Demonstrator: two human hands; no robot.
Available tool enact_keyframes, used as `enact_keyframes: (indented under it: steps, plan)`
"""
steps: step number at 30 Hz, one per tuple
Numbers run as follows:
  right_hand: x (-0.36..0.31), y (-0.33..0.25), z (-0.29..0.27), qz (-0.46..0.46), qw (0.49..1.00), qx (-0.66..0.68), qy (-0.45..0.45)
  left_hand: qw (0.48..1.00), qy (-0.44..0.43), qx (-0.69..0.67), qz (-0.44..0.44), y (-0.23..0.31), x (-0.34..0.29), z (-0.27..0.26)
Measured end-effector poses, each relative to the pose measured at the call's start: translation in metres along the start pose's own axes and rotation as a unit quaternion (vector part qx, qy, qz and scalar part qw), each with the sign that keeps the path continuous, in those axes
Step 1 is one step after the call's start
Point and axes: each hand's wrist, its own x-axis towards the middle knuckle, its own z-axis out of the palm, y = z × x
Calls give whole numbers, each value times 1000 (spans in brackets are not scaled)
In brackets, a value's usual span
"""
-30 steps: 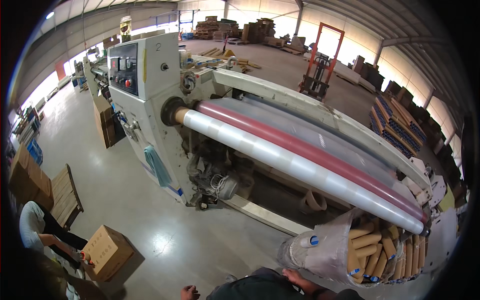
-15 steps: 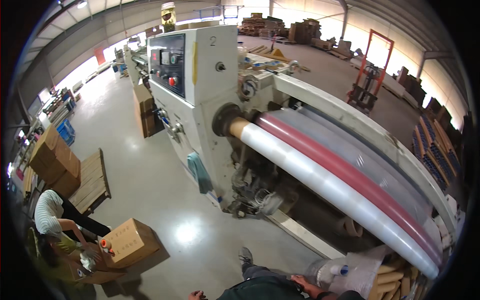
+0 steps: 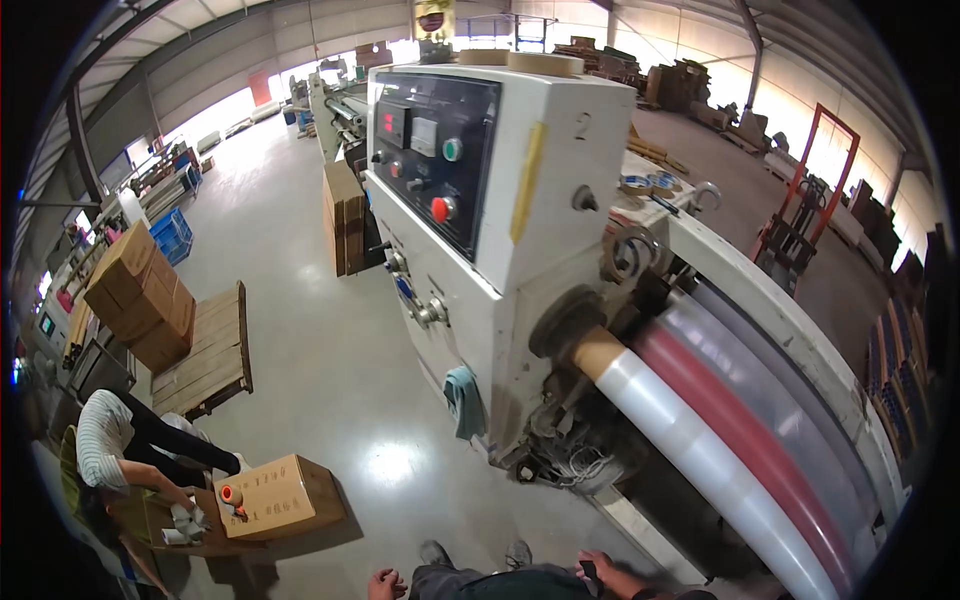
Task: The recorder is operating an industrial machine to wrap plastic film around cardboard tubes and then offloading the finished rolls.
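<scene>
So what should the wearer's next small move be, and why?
Perhaps a short step toward the control panel: it faces the floor on the near side of the white cabinet, ahead of the wearer, while the left hand and right hand hang low by the body, apart from it. Whether the right hand holds anything is unclear.

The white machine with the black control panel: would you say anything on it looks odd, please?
Only mildly: tangled pale wires lie exposed below the shiny white roll, looking untidy, and a teal cloth hangs low on the white machine like a stray item. No obvious spill shows.
</scene>
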Motion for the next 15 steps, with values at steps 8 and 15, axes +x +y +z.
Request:
enact_keyframes:
  steps: [8, 15]
  plan:
    - [12, -3, 81, -107, 986, 114, 51, 988, -77, 112, -67, 84, 95, -79]
    - [-18, -48, 207, -134, 985, -40, 104, 991, -51, 109, 59, 162, 276, -132]
